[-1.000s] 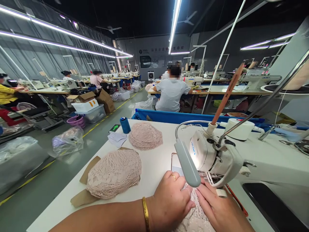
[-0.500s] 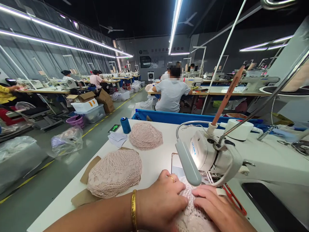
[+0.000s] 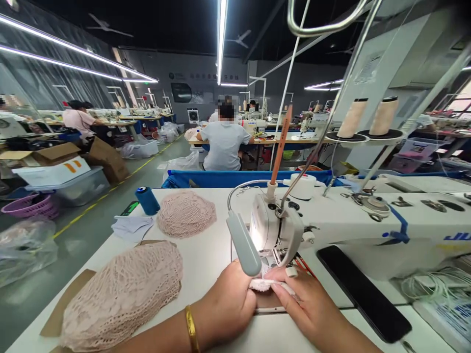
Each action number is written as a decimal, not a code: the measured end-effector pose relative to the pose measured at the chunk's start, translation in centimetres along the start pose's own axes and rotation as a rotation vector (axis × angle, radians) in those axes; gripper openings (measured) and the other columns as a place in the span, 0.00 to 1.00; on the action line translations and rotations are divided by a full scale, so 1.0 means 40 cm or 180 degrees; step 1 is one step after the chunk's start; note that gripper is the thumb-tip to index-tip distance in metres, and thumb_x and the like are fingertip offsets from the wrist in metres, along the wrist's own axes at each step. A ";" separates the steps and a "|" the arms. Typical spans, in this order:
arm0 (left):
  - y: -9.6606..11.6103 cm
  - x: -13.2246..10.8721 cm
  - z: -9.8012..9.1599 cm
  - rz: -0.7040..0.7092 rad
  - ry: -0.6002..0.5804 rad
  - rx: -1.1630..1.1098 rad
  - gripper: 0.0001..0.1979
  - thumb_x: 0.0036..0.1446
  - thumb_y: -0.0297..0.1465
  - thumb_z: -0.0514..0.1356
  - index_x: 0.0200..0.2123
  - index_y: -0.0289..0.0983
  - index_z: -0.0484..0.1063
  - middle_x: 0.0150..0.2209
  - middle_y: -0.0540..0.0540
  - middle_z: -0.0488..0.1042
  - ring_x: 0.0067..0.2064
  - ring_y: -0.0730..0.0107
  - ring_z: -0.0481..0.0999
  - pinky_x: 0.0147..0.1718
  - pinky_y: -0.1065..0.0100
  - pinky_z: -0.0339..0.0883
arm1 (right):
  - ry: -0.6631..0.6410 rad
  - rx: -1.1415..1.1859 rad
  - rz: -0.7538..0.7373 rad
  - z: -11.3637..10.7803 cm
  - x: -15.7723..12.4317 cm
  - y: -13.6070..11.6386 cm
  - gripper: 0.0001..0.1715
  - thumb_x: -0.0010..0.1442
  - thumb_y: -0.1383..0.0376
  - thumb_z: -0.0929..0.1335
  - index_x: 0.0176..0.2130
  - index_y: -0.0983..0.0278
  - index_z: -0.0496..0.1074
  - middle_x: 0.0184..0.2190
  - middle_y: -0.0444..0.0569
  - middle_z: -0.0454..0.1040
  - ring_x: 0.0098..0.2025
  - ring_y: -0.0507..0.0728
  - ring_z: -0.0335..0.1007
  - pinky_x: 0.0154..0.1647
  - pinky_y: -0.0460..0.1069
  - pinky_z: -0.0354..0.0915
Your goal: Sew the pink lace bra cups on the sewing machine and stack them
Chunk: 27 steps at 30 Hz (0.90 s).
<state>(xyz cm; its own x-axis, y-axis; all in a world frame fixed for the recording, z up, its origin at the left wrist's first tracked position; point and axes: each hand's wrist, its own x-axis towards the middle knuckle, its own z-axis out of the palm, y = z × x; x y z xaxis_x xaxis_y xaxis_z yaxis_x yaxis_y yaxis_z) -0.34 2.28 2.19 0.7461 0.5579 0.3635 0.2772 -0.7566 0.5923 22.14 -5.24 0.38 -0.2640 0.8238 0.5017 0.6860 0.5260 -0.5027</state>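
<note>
My left hand is closed on a small piece of pale pink lace just in front of the needle of a white sewing machine. A gold bangle circles that wrist. My right hand pinches the same lace piece from the right, with a white thimble-like band on one finger. The machine's grey lamp arm hangs over my left fingers and hides part of them.
Two heaps of pink lace lie on the white table to the left, with a blue thread cone behind. A black phone lies right of my hands. Thread cones stand above. Other people sit at machines beyond.
The view has swung right and moved closer to the machine. The lace under my hands went from a broad spread piece to a small bunched piece pinched between both hands at the needle.
</note>
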 end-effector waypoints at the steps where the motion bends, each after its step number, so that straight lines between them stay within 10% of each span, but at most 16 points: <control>1: -0.005 0.002 0.002 -0.0036 0.0020 0.0002 0.12 0.57 0.20 0.55 0.40 0.41 0.69 0.37 0.47 0.72 0.42 0.60 0.72 0.47 0.62 0.71 | 0.0092 0.0046 0.0048 0.005 -0.001 0.003 0.12 0.79 0.64 0.62 0.52 0.54 0.75 0.44 0.44 0.83 0.48 0.56 0.81 0.49 0.49 0.75; 14: -0.019 0.026 0.015 -0.0603 0.0097 -0.1039 0.08 0.51 0.22 0.65 0.34 0.39 0.77 0.38 0.51 0.79 0.38 0.66 0.75 0.41 0.68 0.73 | 0.0537 0.0691 0.1138 0.048 -0.021 0.016 0.21 0.77 0.47 0.65 0.48 0.55 0.83 0.46 0.48 0.86 0.49 0.60 0.83 0.49 0.48 0.75; 27: -0.007 0.040 -0.009 -0.0755 -0.0248 -0.1078 0.06 0.51 0.22 0.63 0.28 0.38 0.70 0.38 0.49 0.77 0.41 0.63 0.75 0.46 0.67 0.73 | 0.0431 0.1106 0.1156 0.041 0.005 -0.009 0.23 0.78 0.47 0.64 0.52 0.56 0.82 0.47 0.49 0.85 0.49 0.60 0.82 0.49 0.49 0.75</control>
<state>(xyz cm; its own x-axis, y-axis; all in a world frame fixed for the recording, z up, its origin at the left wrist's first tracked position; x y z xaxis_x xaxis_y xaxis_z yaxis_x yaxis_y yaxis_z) 0.56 3.50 2.86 0.7328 0.6658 0.1407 0.2418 -0.4480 0.8607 20.72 -4.92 -0.49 0.0552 0.9436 0.3265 0.4453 0.2694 -0.8539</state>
